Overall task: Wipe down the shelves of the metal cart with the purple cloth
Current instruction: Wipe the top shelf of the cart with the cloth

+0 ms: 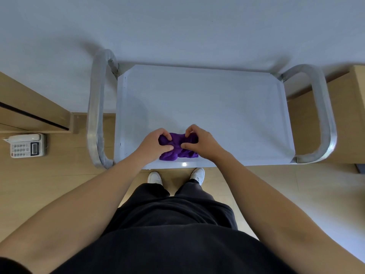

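So we've got the purple cloth (178, 148) bunched at the near edge of the metal cart's top shelf (207, 103), long axis left-right, left hand (156, 144) and right hand (197, 142) both gripping it

Near the frame's centre, the left hand (153, 144) and right hand (198, 142) both grip a bunched purple cloth (177, 148) on the metal cart (217, 107)'s top shelf. A telephone (26, 145) lies on the floor at far left.
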